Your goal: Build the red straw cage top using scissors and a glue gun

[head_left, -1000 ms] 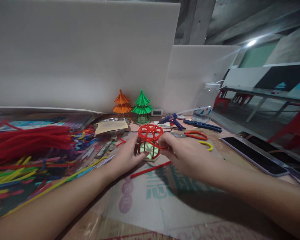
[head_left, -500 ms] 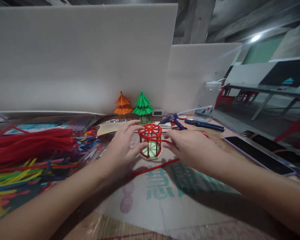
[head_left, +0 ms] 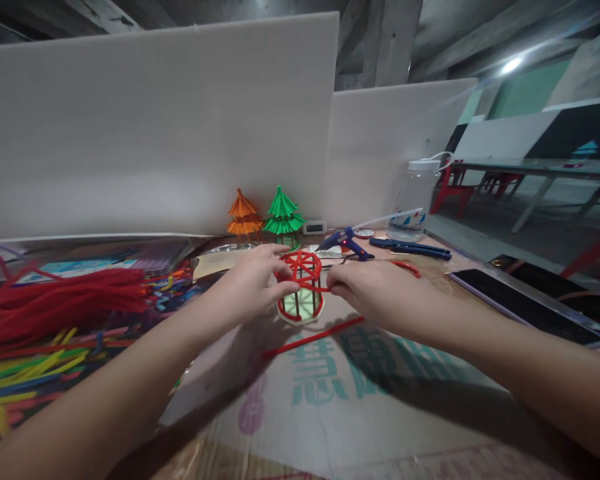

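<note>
A small pavilion frame (head_left: 301, 265) stands upright on the table, with a red spoked top ring, dark posts and a pale green octagonal base edged in red. My left hand (head_left: 255, 279) grips its top from the left, thumb in front and fingers partly hidden behind. A red pipe cleaner (head_left: 314, 289) runs across the front of the ring from my left thumb to my right hand (head_left: 355, 283). My right thumb and fingers are pinched on its right end. Another red pipe cleaner (head_left: 310, 339) lies on the table in front of the frame.
Orange (head_left: 245, 217) and green (head_left: 283, 213) pagoda models stand behind. A blue glue gun (head_left: 345, 241), blue-handled tool (head_left: 410, 249), bottle (head_left: 410, 200) and phone (head_left: 520, 303) are at the right. Red pipe cleaners (head_left: 65, 297) and coloured pieces pile up at the left.
My right fingers have closed on the pipe cleaner's end, and the strip now runs slightly lower across the front. My left hand stays at the frame. The view has shifted slightly.
</note>
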A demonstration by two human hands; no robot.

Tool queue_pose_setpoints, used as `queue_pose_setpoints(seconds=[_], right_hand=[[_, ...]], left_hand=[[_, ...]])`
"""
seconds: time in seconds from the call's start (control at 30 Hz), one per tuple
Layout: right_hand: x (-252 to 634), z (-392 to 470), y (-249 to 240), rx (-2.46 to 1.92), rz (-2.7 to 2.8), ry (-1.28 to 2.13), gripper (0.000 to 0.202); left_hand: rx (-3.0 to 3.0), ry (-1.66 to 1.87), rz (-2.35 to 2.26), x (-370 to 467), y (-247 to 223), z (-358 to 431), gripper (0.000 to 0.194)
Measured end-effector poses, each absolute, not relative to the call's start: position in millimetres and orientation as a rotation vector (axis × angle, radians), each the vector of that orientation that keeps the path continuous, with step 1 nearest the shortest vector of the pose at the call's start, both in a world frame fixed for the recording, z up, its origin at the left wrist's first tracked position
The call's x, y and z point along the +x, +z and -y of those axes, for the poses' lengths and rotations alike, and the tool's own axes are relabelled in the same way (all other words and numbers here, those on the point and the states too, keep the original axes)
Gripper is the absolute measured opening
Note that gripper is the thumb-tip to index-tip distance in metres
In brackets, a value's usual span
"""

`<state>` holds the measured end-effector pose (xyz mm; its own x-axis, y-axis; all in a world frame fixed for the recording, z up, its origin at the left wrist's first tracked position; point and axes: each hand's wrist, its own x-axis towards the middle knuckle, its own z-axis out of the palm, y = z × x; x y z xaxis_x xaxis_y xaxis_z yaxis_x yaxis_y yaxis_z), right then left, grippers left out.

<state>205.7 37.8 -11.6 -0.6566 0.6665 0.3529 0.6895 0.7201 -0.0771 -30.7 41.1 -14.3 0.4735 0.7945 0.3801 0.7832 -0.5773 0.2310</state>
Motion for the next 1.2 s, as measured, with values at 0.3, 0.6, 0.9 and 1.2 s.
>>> queue_pose_setpoints(seconds=[0.3, 0.6, 0.9, 1.2], right_hand=[[209, -43, -5, -0.980, 2.592, 0.064, 0.028], [209, -52, -17, -0.863, 2.563, 0.014, 0.025], [204, -51, -22, -1.066, 2.462, -0.117, 0.033], [203, -55, -26, -0.792, 2.597, 0.081, 0.035]], left_hand=[[2.556, 0.848, -1.289, -33, -23, -31, 0.017], [2.516, 0.883, -1.197, -40, -28, -31, 0.016], [2.551, 0.878, -1.186, -41, -29, -32, 0.017], [2.597, 0.778, -1.020, -55, -26, -44, 0.020]])
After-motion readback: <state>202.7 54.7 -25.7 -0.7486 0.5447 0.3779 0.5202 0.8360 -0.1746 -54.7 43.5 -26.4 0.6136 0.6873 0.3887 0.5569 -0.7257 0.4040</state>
